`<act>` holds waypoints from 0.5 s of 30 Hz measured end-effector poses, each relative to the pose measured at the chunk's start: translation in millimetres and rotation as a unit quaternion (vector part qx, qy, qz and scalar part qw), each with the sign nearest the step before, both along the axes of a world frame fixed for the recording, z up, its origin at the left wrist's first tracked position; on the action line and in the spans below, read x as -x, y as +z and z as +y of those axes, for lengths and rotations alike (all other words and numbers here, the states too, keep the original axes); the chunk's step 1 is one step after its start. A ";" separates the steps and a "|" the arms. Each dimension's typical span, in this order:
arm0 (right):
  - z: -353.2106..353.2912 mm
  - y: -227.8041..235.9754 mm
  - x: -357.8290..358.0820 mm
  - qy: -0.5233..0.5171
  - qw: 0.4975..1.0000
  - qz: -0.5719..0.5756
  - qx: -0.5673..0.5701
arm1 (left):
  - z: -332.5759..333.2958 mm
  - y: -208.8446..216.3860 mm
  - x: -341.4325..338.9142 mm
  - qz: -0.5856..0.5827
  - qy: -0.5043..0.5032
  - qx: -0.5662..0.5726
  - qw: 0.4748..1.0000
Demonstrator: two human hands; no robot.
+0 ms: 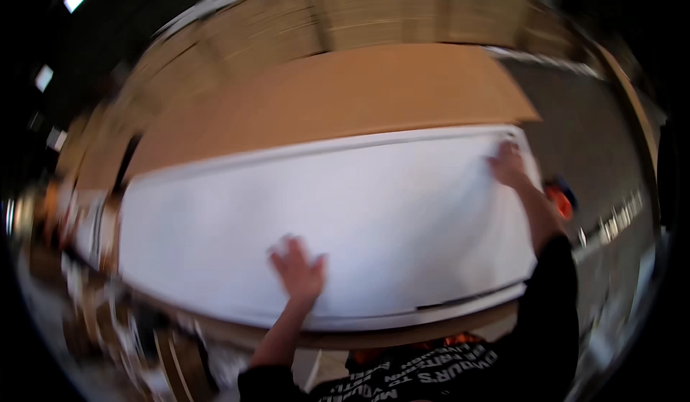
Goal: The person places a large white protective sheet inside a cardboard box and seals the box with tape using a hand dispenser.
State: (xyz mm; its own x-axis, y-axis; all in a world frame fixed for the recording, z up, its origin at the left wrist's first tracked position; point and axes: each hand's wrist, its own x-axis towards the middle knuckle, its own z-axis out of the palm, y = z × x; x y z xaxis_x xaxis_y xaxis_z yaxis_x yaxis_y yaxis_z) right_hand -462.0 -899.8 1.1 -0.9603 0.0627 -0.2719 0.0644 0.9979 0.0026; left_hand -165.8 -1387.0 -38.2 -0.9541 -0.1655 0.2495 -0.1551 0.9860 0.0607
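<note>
A large, long white panel lies flat before me, with a raised white border along its far side. My left hand is over the near middle of the panel with its fingers spread, holding nothing. Near the far right corner, my right hand reaches out with its fingers extended over the white surface. Motion blur hides whether either palm presses down. A wide brown cardboard flap stretches out beyond the panel's far edge, and a brown cardboard edge runs along the near side.
Stacked cardboard boxes form a row along the back. Grey floor lies to the right, with a small orange and dark object beside the panel. Blurred cardboard pieces and other clutter fill the lower left.
</note>
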 end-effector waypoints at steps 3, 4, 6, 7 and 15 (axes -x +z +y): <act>-32.8 0.8 -38.1 0.182 0.955 0.229 -0.053 | 38.2 2.2 10.3 0.039 0.018 -0.007 0.999; -48.4 -14.8 -69.5 0.194 0.958 0.197 -0.070 | 50.6 8.2 -1.8 -0.030 0.024 -0.041 0.998; -56.9 -31.0 -84.0 0.151 0.978 0.144 -0.006 | 54.4 28.3 8.8 -0.004 0.005 -0.087 0.996; -52.2 -34.7 -79.2 0.150 0.978 0.144 0.006 | 36.6 33.7 -1.3 -0.022 -0.032 -0.135 0.990; -16.4 -46.1 -62.0 0.160 0.971 0.179 0.005 | -159.4 52.8 -80.9 -0.207 0.413 -0.075 0.884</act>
State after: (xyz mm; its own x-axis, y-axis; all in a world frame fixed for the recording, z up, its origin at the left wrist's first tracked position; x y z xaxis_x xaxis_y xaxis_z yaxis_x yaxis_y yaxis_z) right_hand -400.0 -916.1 -45.0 -0.9631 -0.2558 0.0834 -0.2544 0.9667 0.0272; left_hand -84.9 -1546.4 14.7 -0.4963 -0.8499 -0.1771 -0.8580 0.5113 -0.0492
